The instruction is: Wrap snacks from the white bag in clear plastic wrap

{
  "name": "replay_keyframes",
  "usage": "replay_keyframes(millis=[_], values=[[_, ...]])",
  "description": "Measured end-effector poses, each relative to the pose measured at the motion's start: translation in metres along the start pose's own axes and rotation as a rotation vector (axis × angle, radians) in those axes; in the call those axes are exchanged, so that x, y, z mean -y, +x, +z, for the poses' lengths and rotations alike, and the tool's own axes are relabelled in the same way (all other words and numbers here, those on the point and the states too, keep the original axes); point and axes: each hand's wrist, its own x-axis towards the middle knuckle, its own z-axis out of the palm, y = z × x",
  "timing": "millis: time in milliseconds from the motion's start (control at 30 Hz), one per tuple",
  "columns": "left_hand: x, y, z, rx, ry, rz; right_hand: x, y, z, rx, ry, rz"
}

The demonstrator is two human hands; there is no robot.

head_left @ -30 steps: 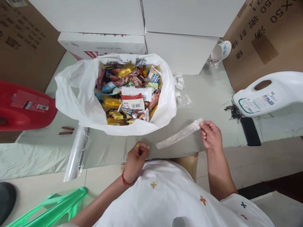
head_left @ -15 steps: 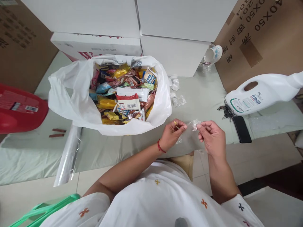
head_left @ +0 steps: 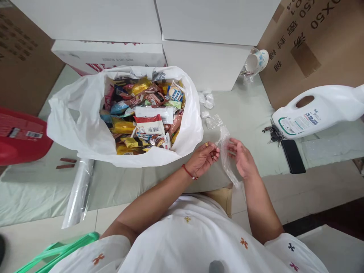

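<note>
My left hand [head_left: 202, 159], with a red bracelet at the wrist, pinches one end of a crumpled clear plastic strip [head_left: 226, 159]. The strip hangs open between my hands, its lower end near the table's front edge. My right hand [head_left: 241, 159] is just right of it, fingers apart and curved; it holds nothing that I can see. Beside my left hand stands a white plastic bag [head_left: 189, 138] full of wrapped snacks [head_left: 155, 98]. Small crumpled clear plastic pieces [head_left: 213, 121] lie beyond my hands, right of the bag.
At right are a white detergent bottle [head_left: 318, 110], keys [head_left: 274, 133] and a black phone [head_left: 293, 156]. White boxes [head_left: 204, 64] stand behind. At left are a red container [head_left: 21, 136] and a clear film roll [head_left: 78, 191]. A paper cup [head_left: 257, 61] sits at the back right.
The small bunched plastic between my hands has been opened out into a long strip. My right hand has let go and spread its fingers. The view has shifted slightly.
</note>
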Motion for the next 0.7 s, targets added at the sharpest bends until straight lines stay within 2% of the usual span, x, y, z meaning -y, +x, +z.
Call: replay_keyframes(millis=[67, 133, 300, 400, 500, 600, 700], values=[[-0.002, 0.005, -0.007, 0.007, 0.005, -0.026, -0.012, -0.006, 0.001, 0.047, -0.039, 0.049], [-0.006, 0.012, -0.015, -0.01, 0.031, -0.029, -0.016, -0.008, -0.003, 0.046, -0.069, 0.039], [-0.011, 0.02, -0.029, -0.21, 0.16, 0.048, -0.012, -0.003, -0.013, -0.024, -0.216, -0.038], [0.003, 0.015, -0.025, -0.282, 0.32, 0.102, -0.012, -0.005, -0.009, -0.168, -0.42, -0.177], [0.025, 0.011, -0.013, -0.221, 0.506, 0.088, -0.018, -0.01, 0.002, -0.311, -0.687, -0.412], [0.043, 0.018, -0.002, -0.236, 0.533, 0.089, -0.024, -0.014, 0.013, -0.312, -0.891, -0.558], [0.05, 0.029, 0.0, -0.289, 0.444, 0.107, -0.027, -0.017, 0.017, -0.319, -0.942, -0.588]])
